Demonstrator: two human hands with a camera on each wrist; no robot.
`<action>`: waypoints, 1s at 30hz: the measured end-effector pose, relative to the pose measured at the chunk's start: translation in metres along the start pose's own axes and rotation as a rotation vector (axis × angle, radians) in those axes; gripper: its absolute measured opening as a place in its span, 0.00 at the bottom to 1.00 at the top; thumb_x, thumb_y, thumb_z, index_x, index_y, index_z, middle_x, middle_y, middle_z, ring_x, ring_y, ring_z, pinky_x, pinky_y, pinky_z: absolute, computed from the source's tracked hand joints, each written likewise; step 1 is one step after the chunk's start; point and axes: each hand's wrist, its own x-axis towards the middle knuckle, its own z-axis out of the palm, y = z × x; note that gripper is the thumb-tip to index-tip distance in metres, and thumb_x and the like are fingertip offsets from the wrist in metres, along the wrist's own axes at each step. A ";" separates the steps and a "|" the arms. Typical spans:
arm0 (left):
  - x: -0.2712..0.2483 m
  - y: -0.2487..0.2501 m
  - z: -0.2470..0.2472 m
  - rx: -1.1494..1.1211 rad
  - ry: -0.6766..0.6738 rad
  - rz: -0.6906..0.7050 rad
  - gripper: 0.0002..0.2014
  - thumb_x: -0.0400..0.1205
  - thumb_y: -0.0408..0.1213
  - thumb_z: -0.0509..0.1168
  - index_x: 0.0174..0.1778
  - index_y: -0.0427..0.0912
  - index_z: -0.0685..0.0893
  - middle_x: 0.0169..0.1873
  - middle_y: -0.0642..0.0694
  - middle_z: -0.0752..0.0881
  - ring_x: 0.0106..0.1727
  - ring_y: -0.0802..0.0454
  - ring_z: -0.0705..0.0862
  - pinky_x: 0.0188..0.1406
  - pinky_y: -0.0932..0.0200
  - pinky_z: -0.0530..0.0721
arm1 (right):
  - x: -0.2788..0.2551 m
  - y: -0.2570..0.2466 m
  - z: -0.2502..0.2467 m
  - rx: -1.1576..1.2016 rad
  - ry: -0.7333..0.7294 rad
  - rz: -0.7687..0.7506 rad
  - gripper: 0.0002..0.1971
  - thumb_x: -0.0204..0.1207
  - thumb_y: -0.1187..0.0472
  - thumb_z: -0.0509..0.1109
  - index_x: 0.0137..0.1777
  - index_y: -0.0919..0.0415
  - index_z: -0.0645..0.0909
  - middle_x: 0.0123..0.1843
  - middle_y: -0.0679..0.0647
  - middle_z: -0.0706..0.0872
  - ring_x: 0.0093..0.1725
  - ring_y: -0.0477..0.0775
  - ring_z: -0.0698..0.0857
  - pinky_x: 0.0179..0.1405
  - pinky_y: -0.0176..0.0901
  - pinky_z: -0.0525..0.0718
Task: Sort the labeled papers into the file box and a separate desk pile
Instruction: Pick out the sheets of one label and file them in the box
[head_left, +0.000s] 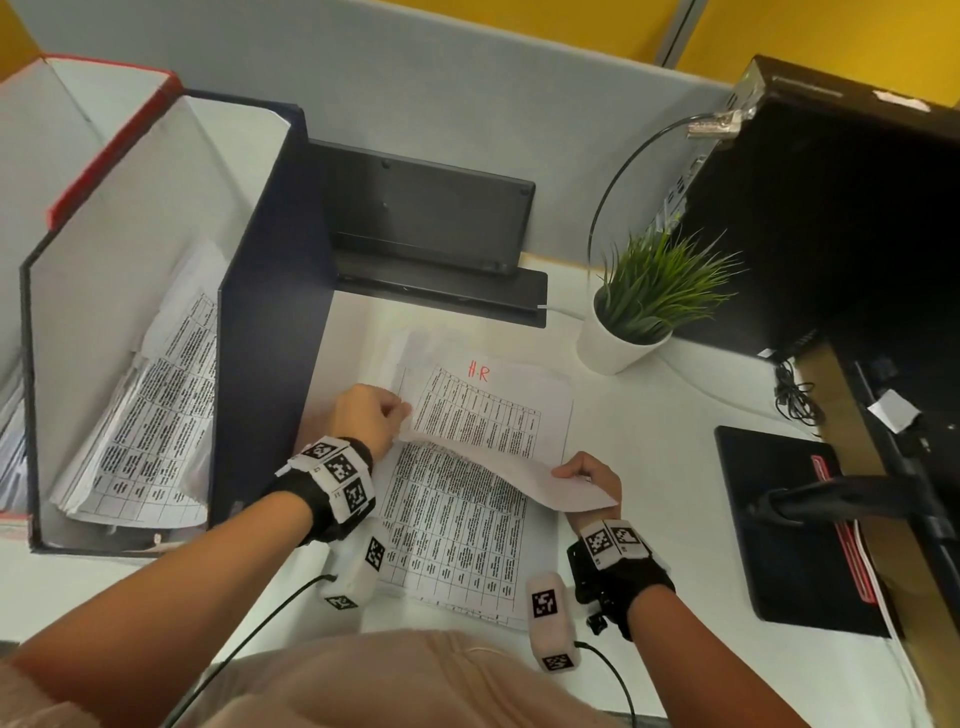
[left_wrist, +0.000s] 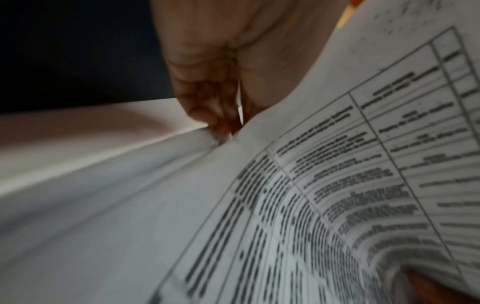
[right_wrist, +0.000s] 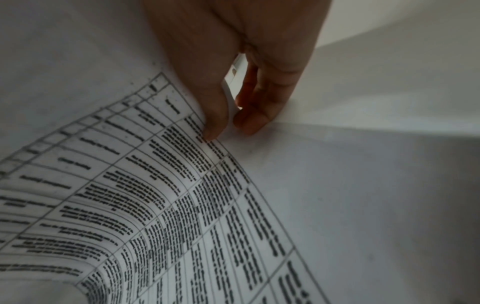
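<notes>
**A:** Lifting the top sheet (head_left: 524, 470) off the paper stack (head_left: 457, 545) right now. The left hand (head_left: 366, 415) pinches its left edge, the right hand (head_left: 592, 475) pinches the near right corner, and the sheet bows between them.

**B:** Both grips closed on that one sheet, then?

**A:** Yes. The right wrist view shows thumb and fingers (right_wrist: 249, 123) clamped on the paper edge; the left wrist view shows fingertips (left_wrist: 218, 123) at the margin, though it is blurred.

**B:** And the sheet beyond it?

**A:** That one carries a red "H·R" label (head_left: 478, 371), lying on the counter (head_left: 649, 467) just right of the navy file box (head_left: 275, 322). The box already holds printed sheets (head_left: 150, 415).

**B:** So how should this go?

**A:** I'd say peel slowly, so the page beneath doesn't drag along. Read the label before committing, since I can't see one on the held sheet. Keep both pinches light to avoid creasing, and steer clear of the potted plant (head_left: 649, 306) behind the stack.
</notes>
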 end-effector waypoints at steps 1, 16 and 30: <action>-0.004 0.000 0.000 0.002 0.065 0.088 0.10 0.80 0.33 0.66 0.35 0.35 0.87 0.32 0.42 0.83 0.32 0.50 0.78 0.38 0.53 0.84 | -0.001 0.001 0.000 -0.040 0.005 -0.039 0.30 0.64 0.88 0.59 0.12 0.54 0.74 0.24 0.52 0.74 0.29 0.49 0.71 0.25 0.30 0.72; -0.012 0.010 -0.003 -0.761 -0.088 -0.167 0.17 0.77 0.17 0.52 0.27 0.36 0.78 0.39 0.40 0.86 0.45 0.44 0.83 0.51 0.54 0.81 | -0.008 -0.011 0.005 -0.141 0.032 -0.046 0.31 0.60 0.75 0.80 0.63 0.66 0.74 0.49 0.63 0.86 0.48 0.61 0.86 0.43 0.50 0.87; 0.007 0.022 -0.017 -0.601 -0.079 -0.349 0.11 0.78 0.29 0.57 0.37 0.31 0.84 0.40 0.40 0.84 0.39 0.48 0.79 0.34 0.60 0.76 | -0.001 -0.010 0.005 0.316 -0.045 0.177 0.30 0.64 0.84 0.52 0.06 0.60 0.72 0.15 0.51 0.79 0.17 0.48 0.81 0.16 0.31 0.77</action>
